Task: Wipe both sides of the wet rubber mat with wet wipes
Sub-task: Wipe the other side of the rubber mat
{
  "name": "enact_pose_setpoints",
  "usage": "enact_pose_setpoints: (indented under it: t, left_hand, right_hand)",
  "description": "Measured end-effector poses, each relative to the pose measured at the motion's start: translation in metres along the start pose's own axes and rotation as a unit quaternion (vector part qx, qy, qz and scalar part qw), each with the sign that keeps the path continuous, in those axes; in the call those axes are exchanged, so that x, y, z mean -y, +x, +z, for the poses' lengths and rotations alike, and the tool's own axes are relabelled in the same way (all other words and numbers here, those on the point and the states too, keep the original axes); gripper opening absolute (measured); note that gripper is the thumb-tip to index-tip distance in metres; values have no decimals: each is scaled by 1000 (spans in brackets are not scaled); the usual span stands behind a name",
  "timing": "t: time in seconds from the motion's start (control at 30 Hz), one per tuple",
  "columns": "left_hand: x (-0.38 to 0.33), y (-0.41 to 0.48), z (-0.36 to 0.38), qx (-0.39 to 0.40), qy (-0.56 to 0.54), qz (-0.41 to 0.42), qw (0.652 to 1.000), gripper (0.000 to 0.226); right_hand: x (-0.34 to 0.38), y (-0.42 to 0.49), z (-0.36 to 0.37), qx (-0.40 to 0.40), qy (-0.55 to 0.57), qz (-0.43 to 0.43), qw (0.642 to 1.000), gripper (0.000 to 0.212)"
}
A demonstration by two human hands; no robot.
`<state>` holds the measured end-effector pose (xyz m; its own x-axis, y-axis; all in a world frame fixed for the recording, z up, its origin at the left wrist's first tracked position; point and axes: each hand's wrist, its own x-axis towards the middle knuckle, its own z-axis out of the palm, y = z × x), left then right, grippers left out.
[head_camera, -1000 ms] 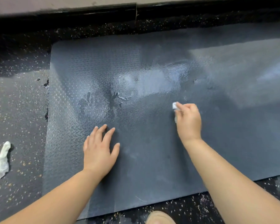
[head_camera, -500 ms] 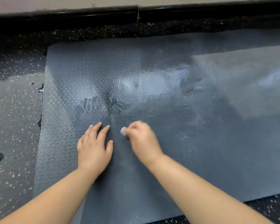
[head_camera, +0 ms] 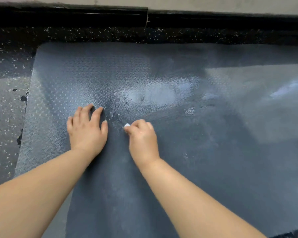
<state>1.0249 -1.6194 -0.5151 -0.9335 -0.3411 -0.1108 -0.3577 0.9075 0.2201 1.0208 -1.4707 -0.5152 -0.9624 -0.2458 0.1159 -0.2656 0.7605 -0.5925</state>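
Speckled floor [head_camera: 5, 117] carries the wet mat [head_camera: 213, 169], flat beneath the spread-fingered left grip [head_camera: 86, 131] pressing it and the right grip [head_camera: 143, 140] pinching a wipe [head_camera: 127, 125]; probably heavy, floppy, slick, best lifted by its edge beyond the left grip.

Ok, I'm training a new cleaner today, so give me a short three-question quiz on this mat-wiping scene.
1. True or false: the left hand rests open on the rubber mat.
2. Which of the hands grips the wet wipe? A left, B right.
3. Fill in: the mat lies on a speckled ___.
Key: 1 true; 2 B, the right hand; 3 floor.
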Motion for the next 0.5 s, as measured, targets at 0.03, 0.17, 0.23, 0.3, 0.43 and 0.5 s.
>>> enact_pose_setpoints:
  t: [0.03, 0.17, 0.23, 0.3, 0.43, 0.5]
  left_hand:
    - [4, 3, 1, -5, -1, 0, 1000, 46]
    - [16, -1, 7, -32, 10, 30, 999, 52]
    - [15, -3, 8, -47, 15, 34, 998, 55]
    - [13, -3, 8, -53, 12, 34, 998, 57]
    - [13, -4, 6, -66, 5, 36, 997, 60]
    - [12, -3, 6, -67, 2, 36, 997, 59]
  right_hand:
    - [11, -10, 5, 33, 18, -47, 998, 12]
    - [-26, 23, -28, -19, 66, -24, 997, 13]
    - [-63, 60, -57, -90, 31, 85, 992, 20]
    - [-98, 90, -84, -142, -4, 184, 973, 24]
    - [-105, 114, -73, -147, -39, 264, 952, 26]
    - [-69, 105, -38, -129, -39, 188, 973, 23]
